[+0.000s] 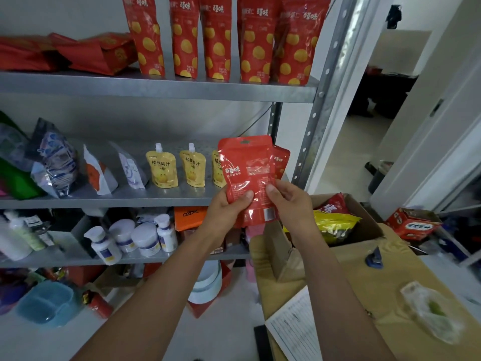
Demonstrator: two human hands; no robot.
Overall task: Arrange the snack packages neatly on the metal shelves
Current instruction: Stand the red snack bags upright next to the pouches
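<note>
I hold a glossy red snack pouch (248, 173) upright in front of the middle metal shelf (104, 201). My left hand (229, 209) grips its lower left edge and my right hand (289, 201) grips its lower right edge. A second red pouch (281, 162) shows just behind the first on the right; which hand holds it I cannot tell. Yellow spouted juice pouches (162, 169) stand in a row on the middle shelf, one partly hidden by the red pouch. Tall red bags with yellow dots (216, 37) stand on the top shelf (156, 88).
An open cardboard box (364, 225) with red and yellow snack bags stands to the right on a brown-covered surface. White bottles (145, 238) fill the lower shelf. A blue container (46, 303) lies on the floor. The shelf's perforated upright (317, 113) is beside my hands.
</note>
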